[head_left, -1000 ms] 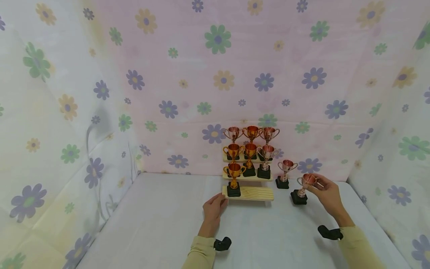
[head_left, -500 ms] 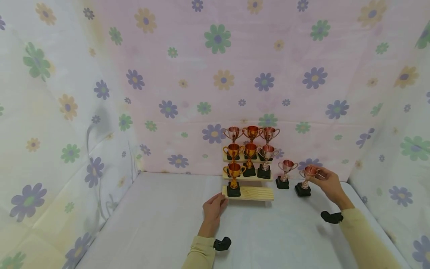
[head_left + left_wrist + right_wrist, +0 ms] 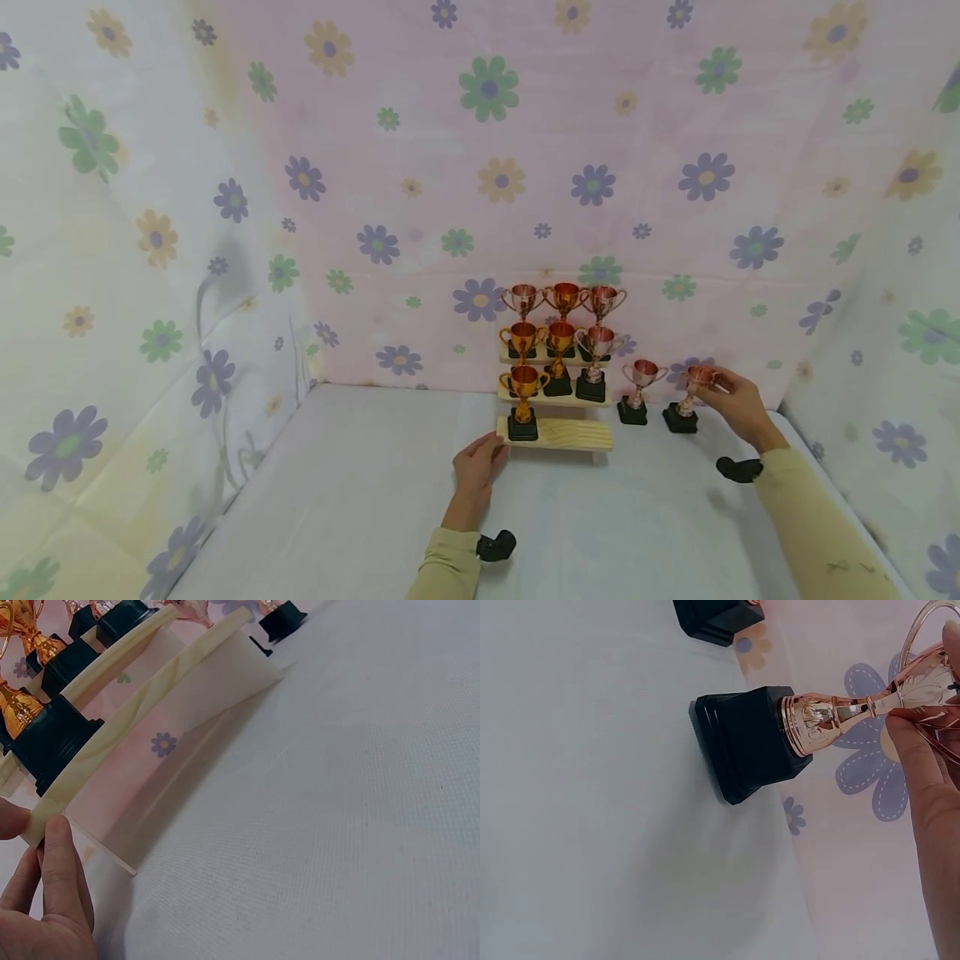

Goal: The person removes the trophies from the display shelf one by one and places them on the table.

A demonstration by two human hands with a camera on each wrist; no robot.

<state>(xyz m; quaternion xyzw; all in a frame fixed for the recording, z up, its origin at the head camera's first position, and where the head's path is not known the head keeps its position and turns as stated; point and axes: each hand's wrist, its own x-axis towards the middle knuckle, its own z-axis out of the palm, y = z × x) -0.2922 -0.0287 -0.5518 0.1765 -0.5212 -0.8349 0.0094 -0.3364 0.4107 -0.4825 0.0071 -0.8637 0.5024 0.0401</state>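
Observation:
My left hand (image 3: 474,472) pinches the left end of the lowest wooden shelf (image 3: 570,432) between thumb and fingers, as the left wrist view also shows. On that shelf stands a gold trophy (image 3: 523,405) with a black base. At the right, my right hand (image 3: 738,408) grips the cup of a rose-gold trophy (image 3: 682,412) near one handle. This trophy is upright, its black base (image 3: 746,742) at the table surface; whether it bears fully on the cloth I cannot tell. A second rose-gold trophy (image 3: 634,404) stands just left of it.
Two higher shelves carry several gold and rose-gold trophies; the middle shelf (image 3: 540,401) shows its front edge. White cloth (image 3: 360,500) covers the table. A flowered curtain (image 3: 420,325) closes off the back and sides. A black strap device (image 3: 738,470) sits at each wrist.
My right hand has carried the rose-gold trophy back and slightly right, setting it more upright beside the other one. The left hand stays on the shelf end.

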